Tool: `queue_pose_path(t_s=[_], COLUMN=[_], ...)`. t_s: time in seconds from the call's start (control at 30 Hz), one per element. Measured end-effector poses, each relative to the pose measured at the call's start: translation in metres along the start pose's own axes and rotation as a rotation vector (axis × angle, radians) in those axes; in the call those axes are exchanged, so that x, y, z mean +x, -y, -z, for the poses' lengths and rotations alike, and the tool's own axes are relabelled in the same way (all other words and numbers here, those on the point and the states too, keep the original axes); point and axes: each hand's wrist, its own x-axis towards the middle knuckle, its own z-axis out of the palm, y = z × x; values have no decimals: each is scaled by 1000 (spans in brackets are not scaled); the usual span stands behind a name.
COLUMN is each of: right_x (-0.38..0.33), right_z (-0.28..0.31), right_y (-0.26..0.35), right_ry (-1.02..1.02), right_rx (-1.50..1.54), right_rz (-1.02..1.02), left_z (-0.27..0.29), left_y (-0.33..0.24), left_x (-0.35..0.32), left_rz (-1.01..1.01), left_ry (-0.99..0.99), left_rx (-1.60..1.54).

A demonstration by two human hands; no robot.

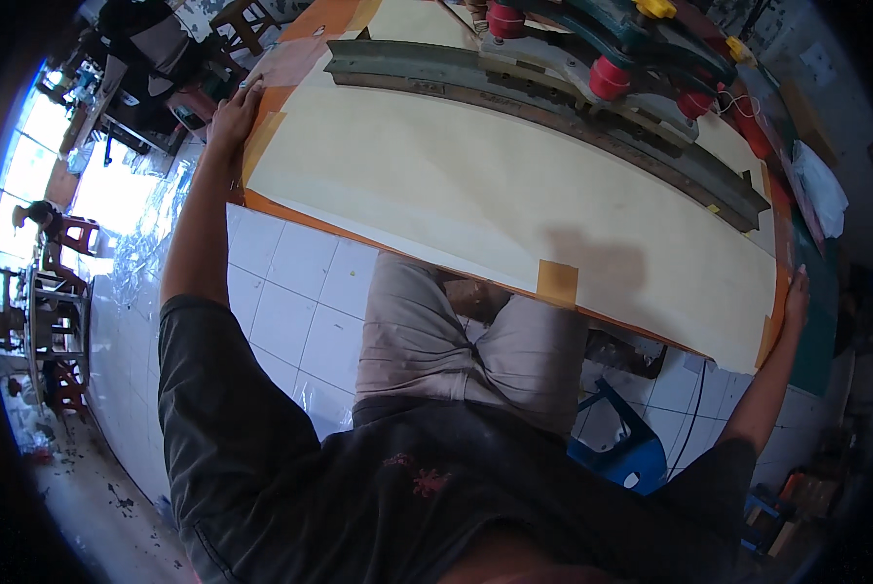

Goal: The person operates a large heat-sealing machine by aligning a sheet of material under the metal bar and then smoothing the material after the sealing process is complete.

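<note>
A wide orange board (300, 220) lies in front of me above my lap, covered by a large cream sheet (427, 165) with tan tape at its edges. My left hand (234, 115) rests on the board's left edge, fingers stretched along it. At the right edge, my right hand (797, 298) touches the board with its fingers extended upward; part of that hand is hidden. Across the far part of the sheet runs a long dark green metal bar (553, 115). Behind it stands a dark green machine frame (641, 49) with red cylindrical parts (608, 78) and a yellow knob (654, 9).
A blue plastic stool (619, 443) stands below the board, right of my legs. White floor tiles (295, 292) show to the left. A white plastic bag (819, 190) lies at the right. Another person (159, 44) sits at the far left, near stools and equipment.
</note>
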Motion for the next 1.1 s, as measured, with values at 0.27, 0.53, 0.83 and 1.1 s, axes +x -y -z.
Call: queue_pose_path(t_s=[0.27,0.53,0.83,1.1], right_x=[11,9,13,19], right_z=[-4,-4,-3,-5], right_y=[-13,-19,-26,-37], right_ry=[-18,-10,19,26], right_rx=[-50,-57,-54,0], right_rz=[45,50,2,49], left_z=[9,21,-25,-54], left_y=[-14,-75,-138,-116], left_x=[-17,-16,53,81], left_rz=[-107,-540,-592,-720], left_ry=[-212,-404,111,41], left_rx=[91,-85,-291,112])
